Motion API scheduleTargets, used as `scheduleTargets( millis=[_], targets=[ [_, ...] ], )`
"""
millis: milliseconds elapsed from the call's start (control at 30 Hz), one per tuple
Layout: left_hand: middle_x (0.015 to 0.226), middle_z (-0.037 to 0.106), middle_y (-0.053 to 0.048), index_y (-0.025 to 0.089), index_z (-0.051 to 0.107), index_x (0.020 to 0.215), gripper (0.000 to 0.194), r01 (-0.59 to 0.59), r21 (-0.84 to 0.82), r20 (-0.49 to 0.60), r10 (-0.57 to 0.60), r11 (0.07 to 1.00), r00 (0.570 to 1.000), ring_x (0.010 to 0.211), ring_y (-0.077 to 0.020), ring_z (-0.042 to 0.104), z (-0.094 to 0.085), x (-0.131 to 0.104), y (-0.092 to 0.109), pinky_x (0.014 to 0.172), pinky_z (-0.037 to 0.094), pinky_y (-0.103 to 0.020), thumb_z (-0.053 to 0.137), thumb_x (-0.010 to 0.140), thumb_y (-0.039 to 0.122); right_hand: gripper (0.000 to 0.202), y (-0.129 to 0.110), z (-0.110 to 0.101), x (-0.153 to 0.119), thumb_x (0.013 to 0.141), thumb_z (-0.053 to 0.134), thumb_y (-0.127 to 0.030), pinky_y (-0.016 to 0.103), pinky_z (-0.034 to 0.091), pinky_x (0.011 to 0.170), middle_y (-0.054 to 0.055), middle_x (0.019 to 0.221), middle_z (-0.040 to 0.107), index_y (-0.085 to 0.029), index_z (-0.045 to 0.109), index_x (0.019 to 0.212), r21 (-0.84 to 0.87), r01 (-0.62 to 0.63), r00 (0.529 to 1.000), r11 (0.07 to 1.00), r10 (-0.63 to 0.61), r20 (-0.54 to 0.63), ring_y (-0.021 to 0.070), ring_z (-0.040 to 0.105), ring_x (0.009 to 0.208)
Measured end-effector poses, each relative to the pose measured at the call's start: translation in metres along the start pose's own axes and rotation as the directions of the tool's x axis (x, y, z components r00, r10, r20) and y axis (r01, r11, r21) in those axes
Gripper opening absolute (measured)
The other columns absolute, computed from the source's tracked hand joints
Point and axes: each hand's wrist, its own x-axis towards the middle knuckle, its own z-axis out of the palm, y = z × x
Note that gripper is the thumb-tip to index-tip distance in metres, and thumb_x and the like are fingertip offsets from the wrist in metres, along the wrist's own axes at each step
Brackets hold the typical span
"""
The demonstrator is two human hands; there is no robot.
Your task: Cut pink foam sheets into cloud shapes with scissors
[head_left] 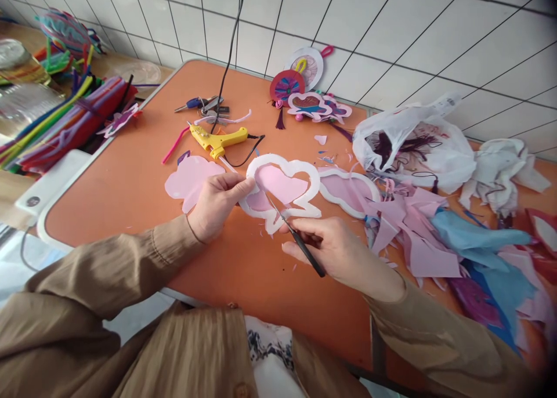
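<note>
My left hand pinches the left edge of a white cloud-shaped frame between thumb and fingers. Through its opening a pink sheet shows. Closed around a slim black-handled tool, my right hand is at the frame's lower side. The tool's thin metal end points up and left into the opening; whether it touches the pink sheet I cannot tell. A pink cloud-shaped piece lies beside my left hand. To the right rests another white-edged piece with a pink middle.
Behind my hands lie a yellow glue gun and keys. A black cord hangs down to the table. Pink scraps, blue scraps and a white plastic bag are at right. Pipe cleaners lie at left.
</note>
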Motion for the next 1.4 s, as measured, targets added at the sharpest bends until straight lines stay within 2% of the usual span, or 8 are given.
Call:
scheduleTargets(
  millis=[133, 200, 433, 633, 833, 1000, 1167, 1400],
  targets=[
    [0.064, 0.071, -0.003, 0.014, 0.075, 0.068, 0.037, -0.007, 0.000, 0.000, 0.007, 1.000, 1.000, 0.058, -0.0129, 0.062, 0.0004, -0.0001, 0.0011, 0.058, 0.053, -0.025, 0.083, 0.070, 0.050, 0.034, 0.0004, 0.0010, -0.0005, 0.084, 0.066, -0.031, 0.025, 0.023, 0.050, -0.006, 0.064, 0.028, -0.023, 0.040, 0.064, -0.042, -0.005, 1.000, 0.999, 0.005, -0.010, 0.0102, 0.025, 0.058],
    [0.063, 0.070, -0.002, 0.014, 0.074, 0.067, 0.036, -0.002, -0.010, 0.003, 0.002, 1.000, 1.000, 0.056, -0.0121, 0.061, 0.0008, -0.0004, 0.0015, 0.057, 0.052, -0.024, 0.084, 0.070, 0.049, 0.035, 0.0009, 0.0009, -0.0004, 0.084, 0.066, -0.031, 0.025, 0.022, 0.051, -0.007, 0.064, 0.027, -0.023, 0.038, 0.064, -0.060, -0.012, 1.000, 0.998, 0.011, -0.005, 0.0102, 0.025, 0.059],
    [0.065, 0.073, -0.003, 0.015, 0.075, 0.067, 0.036, 0.065, -0.056, -0.003, -0.065, 0.996, 0.998, 0.058, -0.0140, 0.065, 0.0014, -0.0016, 0.0014, 0.059, 0.056, -0.026, 0.086, 0.067, 0.049, 0.025, 0.0016, 0.0001, -0.0006, 0.086, 0.065, -0.035, 0.026, 0.023, 0.051, -0.007, 0.065, 0.028, -0.021, 0.051, 0.070, -0.021, -0.040, 0.999, 0.999, 0.040, 0.023, 0.0103, 0.026, 0.059],
    [0.064, 0.072, -0.003, 0.014, 0.075, 0.066, 0.038, 0.086, -0.085, -0.007, -0.087, 0.993, 0.996, 0.057, -0.0131, 0.064, 0.0019, -0.0008, 0.0021, 0.058, 0.055, -0.025, 0.088, 0.063, 0.049, 0.029, 0.0007, 0.0016, -0.0006, 0.084, 0.065, -0.035, 0.026, 0.022, 0.051, -0.007, 0.063, 0.027, -0.022, 0.046, 0.067, -0.032, -0.030, 1.000, 0.999, 0.030, 0.007, 0.0099, 0.023, 0.058],
    [0.060, 0.069, -0.002, 0.015, 0.072, 0.063, 0.042, 0.080, -0.073, -0.011, -0.081, 0.994, 0.997, 0.055, -0.0130, 0.061, 0.0023, -0.0010, 0.0041, 0.056, 0.053, -0.025, 0.091, 0.059, 0.052, 0.021, 0.0050, 0.0020, -0.0010, 0.086, 0.065, -0.038, 0.027, 0.029, 0.053, -0.007, 0.062, 0.036, -0.020, 0.057, 0.077, 0.050, -0.062, 0.997, 0.997, 0.060, 0.046, 0.0099, 0.033, 0.056],
    [0.060, 0.068, -0.001, 0.015, 0.071, 0.063, 0.040, 0.053, -0.047, -0.001, -0.053, 0.997, 0.999, 0.054, -0.0121, 0.060, 0.0015, -0.0020, 0.0042, 0.055, 0.052, -0.024, 0.089, 0.063, 0.051, 0.016, 0.0100, -0.0004, -0.0006, 0.081, 0.070, -0.034, 0.027, 0.031, 0.053, -0.007, 0.063, 0.040, -0.020, 0.063, 0.083, 0.046, -0.115, 0.992, 0.992, 0.112, 0.063, 0.0112, 0.037, 0.058],
    [0.063, 0.071, -0.003, 0.015, 0.073, 0.067, 0.039, 0.010, -0.015, 0.019, -0.010, 1.000, 1.000, 0.057, -0.0133, 0.063, -0.0004, -0.0015, 0.0025, 0.058, 0.053, -0.024, 0.087, 0.068, 0.051, 0.025, 0.0059, -0.0024, 0.0021, 0.074, 0.075, -0.036, 0.027, 0.037, 0.055, -0.004, 0.067, 0.049, -0.020, 0.061, 0.088, 0.163, -0.174, 0.979, 0.971, 0.152, 0.137, 0.0130, 0.045, 0.061],
    [0.064, 0.072, -0.004, 0.015, 0.073, 0.068, 0.038, -0.003, 0.014, 0.035, 0.003, 1.000, 0.999, 0.060, -0.0160, 0.067, -0.0012, -0.0014, 0.0009, 0.059, 0.054, -0.026, 0.083, 0.073, 0.051, 0.028, 0.0045, 0.0025, 0.0020, 0.078, 0.076, -0.041, 0.028, 0.037, 0.057, -0.004, 0.071, 0.050, -0.020, 0.059, 0.086, 0.148, -0.135, 0.987, 0.980, 0.120, 0.106, 0.0131, 0.046, 0.064]
  ],
)
